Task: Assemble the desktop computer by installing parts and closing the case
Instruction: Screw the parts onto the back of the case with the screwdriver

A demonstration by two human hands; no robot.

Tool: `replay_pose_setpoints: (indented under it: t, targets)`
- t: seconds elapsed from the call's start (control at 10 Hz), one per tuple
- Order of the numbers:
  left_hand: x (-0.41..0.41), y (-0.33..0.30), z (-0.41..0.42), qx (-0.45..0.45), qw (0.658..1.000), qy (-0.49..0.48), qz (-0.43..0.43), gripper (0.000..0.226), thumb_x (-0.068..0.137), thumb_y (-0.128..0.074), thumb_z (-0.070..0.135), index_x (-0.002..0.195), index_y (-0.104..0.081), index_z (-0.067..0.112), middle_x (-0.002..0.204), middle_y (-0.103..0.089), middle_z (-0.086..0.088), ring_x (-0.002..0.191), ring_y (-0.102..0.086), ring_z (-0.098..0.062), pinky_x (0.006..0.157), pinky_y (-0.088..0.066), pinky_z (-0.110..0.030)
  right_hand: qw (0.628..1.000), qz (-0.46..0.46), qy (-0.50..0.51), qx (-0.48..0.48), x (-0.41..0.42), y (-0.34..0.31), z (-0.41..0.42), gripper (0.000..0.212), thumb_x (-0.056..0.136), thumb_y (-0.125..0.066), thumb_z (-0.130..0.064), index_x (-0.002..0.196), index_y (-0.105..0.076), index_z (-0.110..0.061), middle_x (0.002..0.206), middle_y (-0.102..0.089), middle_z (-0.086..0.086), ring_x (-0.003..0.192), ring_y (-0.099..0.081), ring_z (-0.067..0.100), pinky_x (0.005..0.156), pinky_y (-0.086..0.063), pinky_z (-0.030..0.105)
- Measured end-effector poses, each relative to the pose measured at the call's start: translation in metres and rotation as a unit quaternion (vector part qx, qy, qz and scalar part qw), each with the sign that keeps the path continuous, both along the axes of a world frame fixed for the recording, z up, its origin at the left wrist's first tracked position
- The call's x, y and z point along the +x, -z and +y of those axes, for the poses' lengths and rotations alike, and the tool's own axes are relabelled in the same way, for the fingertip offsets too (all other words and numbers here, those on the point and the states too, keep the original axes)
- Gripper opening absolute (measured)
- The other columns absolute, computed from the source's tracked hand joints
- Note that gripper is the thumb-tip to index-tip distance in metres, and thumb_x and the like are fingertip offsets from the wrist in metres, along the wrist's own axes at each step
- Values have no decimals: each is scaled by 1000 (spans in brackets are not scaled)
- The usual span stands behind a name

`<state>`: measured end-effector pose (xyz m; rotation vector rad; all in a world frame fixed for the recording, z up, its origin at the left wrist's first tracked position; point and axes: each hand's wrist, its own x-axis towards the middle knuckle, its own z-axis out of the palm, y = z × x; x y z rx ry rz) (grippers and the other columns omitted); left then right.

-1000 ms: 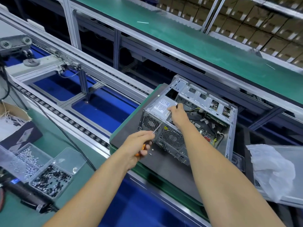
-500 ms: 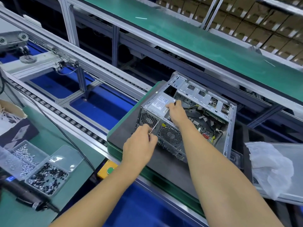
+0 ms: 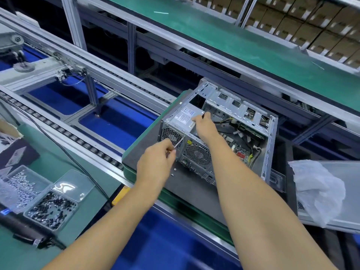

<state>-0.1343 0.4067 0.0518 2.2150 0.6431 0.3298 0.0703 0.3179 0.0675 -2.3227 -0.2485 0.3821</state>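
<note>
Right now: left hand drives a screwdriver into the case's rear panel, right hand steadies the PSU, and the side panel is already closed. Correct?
Not quite. The head view shows the case open on its side, with the board and cables exposed; no panel covers them. The rest holds: the left hand grips the screwdriver with its tip at the rear panel, and the right hand rests on the PSU.

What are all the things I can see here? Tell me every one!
computer case: one, silver, open, on the grey pallet
power supply: one, silver, top corner of case
screwdriver: one, thin metal shaft, tip at the case back
loose screws: two, silver, on the pallet
screw trays: two, clear, lower left
plastic bag: one, white, right
left hand: grips the screwdriver
right hand: rests on the power supply
</note>
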Motion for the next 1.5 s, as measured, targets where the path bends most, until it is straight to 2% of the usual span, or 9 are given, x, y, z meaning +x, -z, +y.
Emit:
replay_pose_setpoints:
  t: [0.1,0.2,0.5,0.7,0.8,0.9,1.2,1.4,1.5]
  targets:
    - [-8,0,-17,178,984,10,7,8,105,-49,34,104,-52,26,93,-53,7,72,-58,-27,58,-36,-34,1000,9,-5,-16,0,0,0,36,104,-29,-22,132,-50,-11,102,-45,-1,101,-53,33,91,-43,48]
    - [-3,-1,-9,-95,995,1,-24,7,96,-60,30,102,-61,26,84,-61,9,68,-59,-14,57,-46,-32,999,18,7,29,-2,-1,-1,22,102,-31,-23,111,-51,-22,115,-53,11,94,-52,29,87,-44,48]
    - [-1,-7,5,-775,630,-57,13,12,93,-73,22,102,-73,15,73,-56,-2,45,-41,0,30,-28,-9,999,18,8,44,0,-1,-2,28,102,-31,-23,123,-48,-15,110,-55,12,86,-52,29,83,-45,49]
    - [5,-8,2,-156,987,-13,-17,9,100,-61,29,94,-66,26,73,-63,5,54,-49,-16,51,-33,-26,1000,-5,-16,-20,1,0,-1,37,104,-29,-23,133,-48,-11,118,-40,5,104,-53,34,91,-43,48]
    - [-2,-7,-18,231,972,19,48,16,97,-61,21,104,-49,27,90,-55,7,68,-59,-27,53,-32,-32,1000,-12,-20,-11,4,2,-1,38,104,-28,-22,130,-54,-11,111,-40,2,102,-52,34,95,-43,51]
    - [-2,-4,-21,74,997,12,3,11,99,-54,27,109,-52,28,89,-59,9,71,-60,-22,58,-40,-34,999,-21,-30,-14,6,5,-2,39,105,-23,-15,123,-57,-13,113,-37,2,90,-52,27,87,-41,43]
    - [0,-2,9,-788,613,-55,12,22,86,-80,20,102,-67,13,74,-59,-1,48,-45,-1,32,-31,-8,1000,-14,-20,7,7,8,-1,42,104,-20,-8,119,-60,-14,123,-31,8,90,-52,28,87,-41,41]
    - [7,-5,-2,-139,990,-9,-12,10,101,-60,23,107,-66,26,81,-56,8,59,-51,-19,53,-39,-28,999,-9,28,18,14,14,1,40,103,-44,-31,133,-54,-7,89,-45,-4,91,-47,19,83,-34,29]
    - [0,-10,-21,240,968,42,62,28,97,-59,12,117,-50,27,100,-47,6,70,-58,-30,58,-41,-37,999,-11,29,17,16,14,1,43,102,-44,-33,134,-53,-7,87,-44,-6,97,-46,20,84,-35,30]
